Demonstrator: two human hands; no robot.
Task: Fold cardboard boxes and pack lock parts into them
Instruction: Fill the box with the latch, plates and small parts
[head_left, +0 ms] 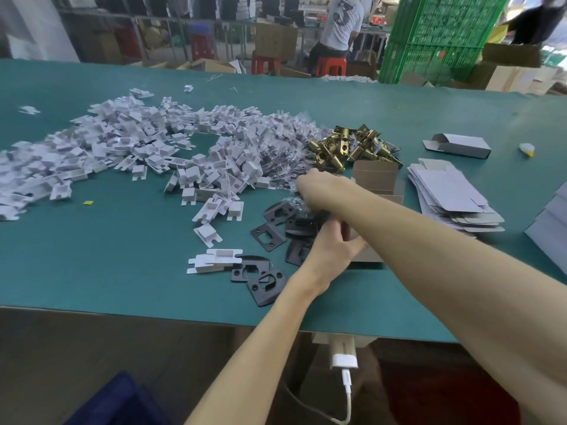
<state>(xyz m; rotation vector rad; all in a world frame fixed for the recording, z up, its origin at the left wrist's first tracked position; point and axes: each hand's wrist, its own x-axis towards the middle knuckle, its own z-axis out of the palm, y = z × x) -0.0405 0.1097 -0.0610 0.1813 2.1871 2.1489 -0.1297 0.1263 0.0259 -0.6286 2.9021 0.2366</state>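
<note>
My left hand is shut on an open cardboard box with a brown inside; my right forearm crosses over the box and hides its middle. My right hand reaches left across it, fingers curled down on a clear plastic bag at the edge of a heap of such bags. Black lock plates lie scattered just left of my left hand, with two more nearer the table edge. Brass latch parts are piled behind the box.
A wide heap of white folded card inserts covers the left and middle of the green table. Flat box blanks are stacked at right, with one folded box behind them. Behind the table are a green crate and a seated person.
</note>
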